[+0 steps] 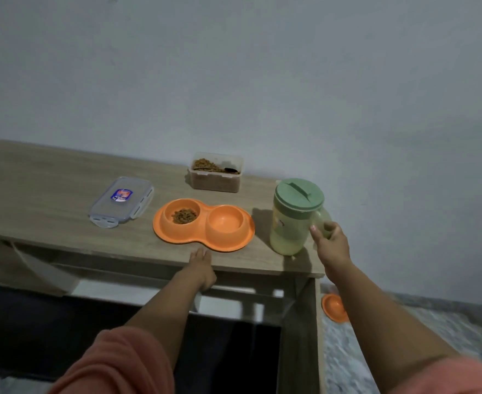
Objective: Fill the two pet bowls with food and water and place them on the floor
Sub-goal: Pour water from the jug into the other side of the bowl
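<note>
Nearest, two forearms in salmon-orange sleeves are stretched forward from the bottom of the view. The left hand point(201, 267) is laid flat on the front edge of the pale wood-grain tabletop point(49, 177), fingers extended and holding nothing, just in front of the orange plastic double pet bowl point(204, 224). The right hand point(329, 241) is closed around the handle of the translucent yellow-green plastic pitcher with a green lid point(295, 216), which is stood upright near the right front corner of the tabletop, just beside the double bowl. Pale liquid is seen in the pitcher's lower part. Brown kibble point(184, 216) is held in the left cup of the double bowl; nothing is seen in the right cup. To the left, a clear rectangular plastic lid with a blue label point(121, 201) is laid flat on the tabletop. Farther back, against the grey wall, a clear rectangular plastic container of brown kibble point(215, 173) is set open, with a dark spoon point(222, 169) resting in it. On the floor at the right, part of another orange bowl point(333, 307) is seen behind the right forearm.
</note>
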`<state>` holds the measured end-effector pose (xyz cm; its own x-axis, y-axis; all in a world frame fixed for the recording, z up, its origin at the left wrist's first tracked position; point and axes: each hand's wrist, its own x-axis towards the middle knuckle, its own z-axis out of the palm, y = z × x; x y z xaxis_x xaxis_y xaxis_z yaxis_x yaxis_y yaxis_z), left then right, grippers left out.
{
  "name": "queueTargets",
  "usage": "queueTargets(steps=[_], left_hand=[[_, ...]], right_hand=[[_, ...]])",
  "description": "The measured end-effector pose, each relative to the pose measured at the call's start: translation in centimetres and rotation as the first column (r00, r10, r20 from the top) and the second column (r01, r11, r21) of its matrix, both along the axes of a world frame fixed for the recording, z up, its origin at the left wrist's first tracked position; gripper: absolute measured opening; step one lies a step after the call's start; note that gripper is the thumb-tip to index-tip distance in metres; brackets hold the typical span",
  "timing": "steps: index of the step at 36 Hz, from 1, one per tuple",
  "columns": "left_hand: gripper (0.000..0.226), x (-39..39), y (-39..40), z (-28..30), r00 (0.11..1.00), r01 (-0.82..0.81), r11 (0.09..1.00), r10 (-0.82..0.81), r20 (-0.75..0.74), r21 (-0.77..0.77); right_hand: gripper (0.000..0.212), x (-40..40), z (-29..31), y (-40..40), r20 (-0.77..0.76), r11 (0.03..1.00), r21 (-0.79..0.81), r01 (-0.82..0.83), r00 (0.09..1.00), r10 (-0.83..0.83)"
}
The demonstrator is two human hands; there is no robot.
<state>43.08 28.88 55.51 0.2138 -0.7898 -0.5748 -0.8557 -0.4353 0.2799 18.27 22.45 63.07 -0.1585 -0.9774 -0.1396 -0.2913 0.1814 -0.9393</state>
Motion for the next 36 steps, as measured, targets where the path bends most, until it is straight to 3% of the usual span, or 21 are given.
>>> queueTargets(steps=[6, 14, 25, 30, 36], left_hand=[[0.072, 0.0, -0.4, 0.9, 0.997, 0.046, 0.994, -0.052, 0.055, 0.098], [0.074, 0.0, -0.7, 1.0, 0.992, 0.071, 0.985, -0.087, 0.096, 0.155], [0.074, -0.1, -0.6, 0.9, 0.99, 0.076, 0.982, -0.095, 0.103, 0.171], [0.076, -0.1, -0.4, 1.2, 0.991, 0.078, 0.985, -0.094, 0.094, 0.156], [0.077, 0.1, -0.3, 1.2, 0.991, 0.084, 0.985, -0.098, 0.088, 0.153]], right_hand=[[0.032, 1.2, 1.5, -1.3, -0.024, 0.989, -0.04, -0.141, 0.99, 0.14], [0.032, 2.3, 3.8, -3.1, -0.172, 0.944, -0.002, -0.33, 0.93, 0.325], [0.024, 3.8, 5.8, -4.9, -0.427, 0.861, 0.094, -0.5, 0.761, 0.488], [0.035, 4.6, 6.5, -5.0, -0.549, 0.827, 0.098, -0.554, 0.663, 0.509], [0.032, 5.5, 6.7, -5.1, -0.65, 0.806, 0.132, -0.577, 0.563, 0.51]])
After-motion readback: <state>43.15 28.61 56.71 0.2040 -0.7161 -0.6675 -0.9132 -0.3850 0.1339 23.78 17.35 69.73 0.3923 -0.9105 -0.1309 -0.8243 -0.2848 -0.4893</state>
